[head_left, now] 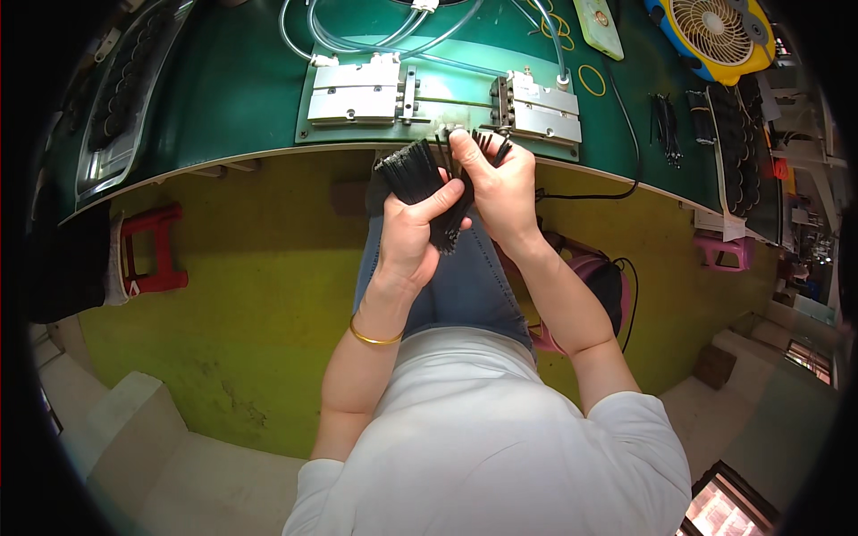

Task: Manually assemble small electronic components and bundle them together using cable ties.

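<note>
My left hand (pixel 413 230) is closed round a thick bundle of thin black rods (pixel 411 172), its thumb laid across them. The rods fan out at the upper end, where their tips look lighter. Close beside it, my right hand (pixel 500 183) pinches a few more black rods (pixel 483 140) between thumb and fingers. Both hands are in front of the table's near edge, just below a metal fixture plate (pixel 438 89). On that plate sit two silver pneumatic blocks, a left one (pixel 356 94) and a right one (pixel 543 109), with dark clamp pieces facing each other.
Clear air hoses (pixel 375 42) loop behind the blocks. A blue and yellow fan (pixel 712 27) stands at the back right, near loose black rods (pixel 666 129) and bundled black parts (pixel 738 152). A tray (pixel 107 165) of black bundles lies far left. Stools, red (pixel 154 250) and pink (pixel 726 253), flank the table.
</note>
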Tool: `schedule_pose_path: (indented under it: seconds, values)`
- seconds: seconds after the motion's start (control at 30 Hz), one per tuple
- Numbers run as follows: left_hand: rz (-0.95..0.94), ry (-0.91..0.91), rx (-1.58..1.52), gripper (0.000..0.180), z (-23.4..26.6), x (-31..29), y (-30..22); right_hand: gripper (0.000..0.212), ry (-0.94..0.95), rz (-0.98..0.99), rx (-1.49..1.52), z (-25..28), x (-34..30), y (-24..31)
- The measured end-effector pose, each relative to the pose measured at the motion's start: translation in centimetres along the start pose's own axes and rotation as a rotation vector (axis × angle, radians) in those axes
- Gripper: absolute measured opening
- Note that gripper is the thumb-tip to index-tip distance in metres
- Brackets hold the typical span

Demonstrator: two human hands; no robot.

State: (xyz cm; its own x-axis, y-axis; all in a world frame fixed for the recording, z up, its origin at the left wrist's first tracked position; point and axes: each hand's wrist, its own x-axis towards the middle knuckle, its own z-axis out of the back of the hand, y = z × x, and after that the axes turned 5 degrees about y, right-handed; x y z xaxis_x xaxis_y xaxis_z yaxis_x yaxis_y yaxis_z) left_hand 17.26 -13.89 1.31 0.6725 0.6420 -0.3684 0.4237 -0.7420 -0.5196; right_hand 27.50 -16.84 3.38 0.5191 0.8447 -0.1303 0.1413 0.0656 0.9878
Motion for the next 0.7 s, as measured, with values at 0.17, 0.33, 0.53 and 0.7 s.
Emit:
schedule_pose_path:
  seconds: [0.17, 0.33, 0.53, 0.7]
  values:
    - [-0.004, 0.012, 0.023, 0.013, 0.4, -0.1, 0.1, 0.018, -0.023, 0.000, -0.082, -0.5, -0.5, 0.9]
    - [-0.029, 0.000, 0.035, 0.014, 0.2, -0.1, 0.1, 0.018, -0.072, 0.005, -0.062, -0.5, -0.2, 0.2]
    - [-0.015, 0.020, 0.037, 0.013, 0.0, -0.1, 0.0, 0.017, -0.059, -0.010, 0.084, -0.2, 0.3, -0.8]
    - [0.010, 0.007, 0.035, 0.013, -0.1, 0.0, -0.2, 0.016, -0.058, 0.007, 0.126, -0.4, 0.1, -0.1]
